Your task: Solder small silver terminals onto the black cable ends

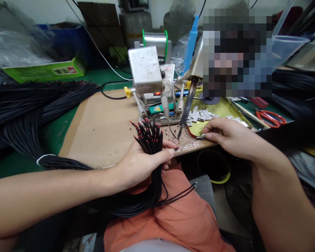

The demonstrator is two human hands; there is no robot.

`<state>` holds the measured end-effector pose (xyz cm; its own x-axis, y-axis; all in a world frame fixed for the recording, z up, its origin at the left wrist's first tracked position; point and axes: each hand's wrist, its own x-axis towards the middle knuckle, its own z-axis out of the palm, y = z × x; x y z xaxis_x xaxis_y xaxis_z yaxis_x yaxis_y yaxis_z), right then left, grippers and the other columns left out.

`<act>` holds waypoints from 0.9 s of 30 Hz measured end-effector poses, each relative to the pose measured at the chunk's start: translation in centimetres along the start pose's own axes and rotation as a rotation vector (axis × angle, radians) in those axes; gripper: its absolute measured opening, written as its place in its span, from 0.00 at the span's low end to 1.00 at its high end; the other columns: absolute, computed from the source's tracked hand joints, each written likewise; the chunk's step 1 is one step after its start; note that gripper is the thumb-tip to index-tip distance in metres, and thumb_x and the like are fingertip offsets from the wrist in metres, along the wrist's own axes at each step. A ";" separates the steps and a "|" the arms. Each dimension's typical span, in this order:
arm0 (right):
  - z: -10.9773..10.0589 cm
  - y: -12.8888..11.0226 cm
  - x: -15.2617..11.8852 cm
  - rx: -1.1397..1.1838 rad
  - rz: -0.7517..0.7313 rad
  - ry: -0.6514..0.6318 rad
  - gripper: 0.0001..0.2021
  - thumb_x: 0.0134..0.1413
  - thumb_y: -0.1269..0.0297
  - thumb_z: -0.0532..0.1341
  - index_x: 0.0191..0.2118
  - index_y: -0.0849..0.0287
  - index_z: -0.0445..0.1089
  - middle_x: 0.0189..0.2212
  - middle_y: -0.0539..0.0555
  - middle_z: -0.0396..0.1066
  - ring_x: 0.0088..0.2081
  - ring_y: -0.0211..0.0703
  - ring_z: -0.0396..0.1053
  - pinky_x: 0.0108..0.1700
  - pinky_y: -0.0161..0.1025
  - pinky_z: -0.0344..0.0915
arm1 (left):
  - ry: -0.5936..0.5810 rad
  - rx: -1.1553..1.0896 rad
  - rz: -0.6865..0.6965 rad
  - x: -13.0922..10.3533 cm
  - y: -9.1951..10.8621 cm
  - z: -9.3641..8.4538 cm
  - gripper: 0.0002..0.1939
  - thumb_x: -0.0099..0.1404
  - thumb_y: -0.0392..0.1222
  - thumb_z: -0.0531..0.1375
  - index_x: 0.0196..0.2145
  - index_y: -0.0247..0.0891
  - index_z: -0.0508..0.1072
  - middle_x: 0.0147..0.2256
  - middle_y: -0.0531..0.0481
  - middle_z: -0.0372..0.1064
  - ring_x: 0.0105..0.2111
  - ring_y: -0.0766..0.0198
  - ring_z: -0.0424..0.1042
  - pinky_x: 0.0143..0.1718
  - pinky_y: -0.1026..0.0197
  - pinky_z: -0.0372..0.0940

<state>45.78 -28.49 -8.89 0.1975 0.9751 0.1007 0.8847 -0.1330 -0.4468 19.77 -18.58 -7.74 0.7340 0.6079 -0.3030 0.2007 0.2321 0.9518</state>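
My left hand [144,161] is closed around a bundle of black cables [149,138] with stripped red-tipped ends pointing up. One cable end [176,149] sticks out on its own past the thumb. The rest of the bundle hangs down and curves across the lap. At the near edge of the yellow tray [234,105], my right hand [220,133] pinches a small metal piece [200,137], too small to make out fully. Between the hands, a soldering iron [187,108] points its tip down at the board. Small flat metal parts [203,114] lie scattered in the tray.
A solder feeder [145,70] with a solder spool [155,40] stands behind the cardboard [102,129]. Further cable bundles [36,105] lie at left. Red-handled scissors [271,118] rest at right. A bin [220,180] sits below the edge. Another person is across the table.
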 end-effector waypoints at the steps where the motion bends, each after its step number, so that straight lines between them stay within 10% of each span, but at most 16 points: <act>1: 0.1 0.0 0.0 0.001 0.015 0.003 0.04 0.55 0.69 0.61 0.33 0.55 0.73 0.33 0.53 0.74 0.36 0.47 0.69 0.39 0.42 0.61 | -0.003 -0.003 0.000 0.0 0.0 0.0 0.12 0.59 0.42 0.68 0.39 0.34 0.77 0.23 0.53 0.70 0.22 0.67 0.70 0.25 0.65 0.68; 7: 0.5 -0.5 0.0 0.023 0.139 0.064 0.06 0.57 0.67 0.60 0.29 0.56 0.71 0.28 0.52 0.73 0.31 0.46 0.68 0.34 0.42 0.60 | -0.006 -0.014 -0.024 0.1 -0.2 -0.1 0.13 0.59 0.42 0.68 0.40 0.34 0.77 0.22 0.53 0.70 0.22 0.68 0.70 0.25 0.66 0.67; 13: 1.3 -2.9 -1.0 0.410 0.182 0.532 0.02 0.63 0.67 0.58 0.37 0.55 0.68 0.30 0.53 0.74 0.31 0.44 0.73 0.35 0.42 0.68 | -0.021 -0.075 -0.041 0.5 -0.4 -0.5 0.15 0.59 0.41 0.69 0.44 0.33 0.77 0.24 0.52 0.71 0.23 0.68 0.71 0.25 0.67 0.68; 19: 3.9 -6.2 -2.0 1.142 0.210 0.142 0.08 0.57 0.64 0.68 0.41 0.59 0.71 0.33 0.55 0.77 0.33 0.42 0.77 0.38 0.39 0.76 | -0.033 -0.186 -0.081 1.3 -0.1 -0.7 0.11 0.58 0.36 0.69 0.39 0.33 0.78 0.24 0.52 0.71 0.21 0.70 0.70 0.24 0.68 0.67; 27: 6.9 -7.0 -1.5 1.326 0.243 0.219 0.12 0.52 0.66 0.72 0.40 0.60 0.71 0.31 0.54 0.79 0.32 0.45 0.81 0.40 0.42 0.79 | -0.040 -0.200 -0.072 1.7 -0.2 -0.9 0.09 0.59 0.35 0.67 0.39 0.32 0.77 0.22 0.53 0.70 0.21 0.69 0.69 0.23 0.68 0.70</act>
<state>36.36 -27.81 -12.08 0.4604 0.8875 -0.0194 -0.2222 0.0941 -0.9704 20.39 -16.91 -8.47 0.7481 0.5548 -0.3639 0.1239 0.4220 0.8981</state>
